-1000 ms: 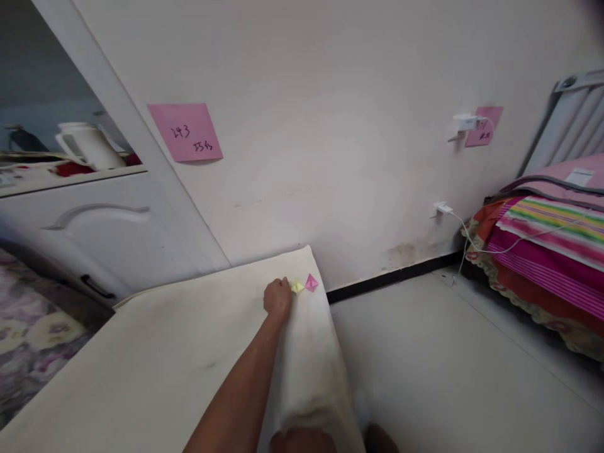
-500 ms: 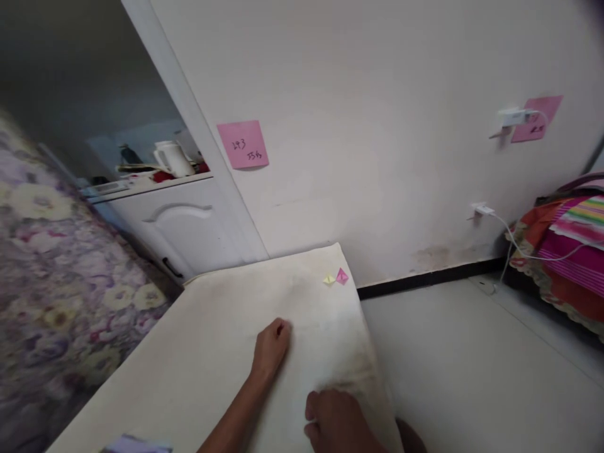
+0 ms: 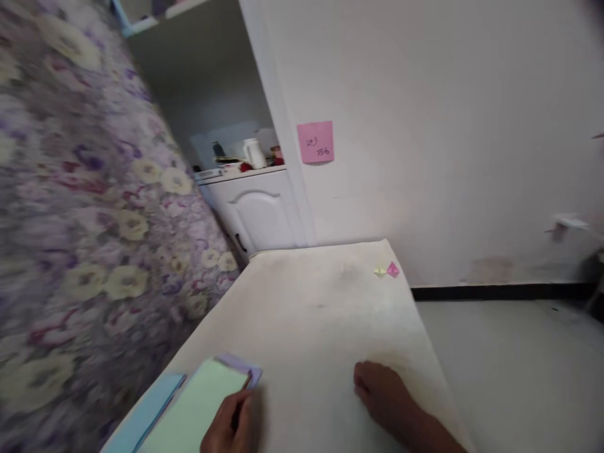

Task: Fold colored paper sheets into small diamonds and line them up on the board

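Observation:
My left hand (image 3: 231,428) is at the bottom edge, its fingers pinched on the near corner of a light green paper sheet (image 3: 198,406). That sheet tops a small stack with a blue sheet (image 3: 146,415) and a purple sheet (image 3: 245,366) showing beneath. My right hand (image 3: 382,393) rests on the white table top (image 3: 311,314) with fingers curled and nothing visible in them. Far off, near the table's back right corner, lie a small folded yellow paper piece (image 3: 380,272) and a folded pink paper piece (image 3: 393,270), side by side.
A purple floral fabric (image 3: 85,239) fills the left side, blurred. Behind the table stands a white cabinet (image 3: 257,211) with a kettle (image 3: 255,153) on its shelf. A pink note (image 3: 315,142) is stuck on the wall. Grey floor (image 3: 509,365) lies to the right.
The view has swung left. My left hand drew back from the folded pieces to the paper stack near me. My right hand came up onto the table.

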Action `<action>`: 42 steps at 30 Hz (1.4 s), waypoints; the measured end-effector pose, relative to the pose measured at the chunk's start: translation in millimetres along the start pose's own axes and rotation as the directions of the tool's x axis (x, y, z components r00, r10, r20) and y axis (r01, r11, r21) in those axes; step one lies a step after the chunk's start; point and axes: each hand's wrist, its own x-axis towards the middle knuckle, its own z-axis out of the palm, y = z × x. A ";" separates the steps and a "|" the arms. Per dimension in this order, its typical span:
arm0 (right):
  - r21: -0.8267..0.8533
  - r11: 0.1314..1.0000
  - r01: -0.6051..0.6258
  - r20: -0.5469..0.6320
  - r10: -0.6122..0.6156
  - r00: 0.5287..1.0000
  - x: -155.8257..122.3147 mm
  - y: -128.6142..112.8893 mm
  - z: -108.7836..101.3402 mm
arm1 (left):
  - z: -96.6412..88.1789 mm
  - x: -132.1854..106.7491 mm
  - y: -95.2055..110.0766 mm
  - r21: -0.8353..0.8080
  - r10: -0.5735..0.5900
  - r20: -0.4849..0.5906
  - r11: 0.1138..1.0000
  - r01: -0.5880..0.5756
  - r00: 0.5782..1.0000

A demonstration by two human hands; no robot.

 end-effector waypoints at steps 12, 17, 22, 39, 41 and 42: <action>-0.014 0.999 0.038 -0.029 -0.039 0.999 -10.9 3.2 20.6 | -45.9 -15.8 -71.3 0.171 0.069 -0.159 0.984 -0.042 0.985; -0.038 0.999 0.033 -0.045 -0.034 0.998 -10.8 5.2 24.9 | -37.5 -19.6 -56.4 0.357 0.085 -0.099 0.933 -0.044 0.991; -0.055 0.997 0.055 -0.047 -0.058 0.997 -12.4 6.1 25.8 | -34.9 -20.9 -47.2 0.421 0.065 -0.028 0.906 -0.048 0.997; -0.091 0.995 0.027 0.032 -0.024 0.999 -12.3 7.7 28.1 | -40.6 -19.0 -54.3 0.204 0.062 -0.010 0.977 -0.059 0.998; -0.093 0.995 0.025 0.029 -0.022 0.999 -12.2 7.4 28.1 | -41.7 -19.1 -54.2 0.193 0.060 -0.011 0.980 -0.057 0.998; -0.093 0.995 0.022 0.030 -0.019 0.999 -12.2 7.3 28.1 | -42.2 -19.3 -54.1 0.188 0.059 -0.013 0.981 -0.055 0.998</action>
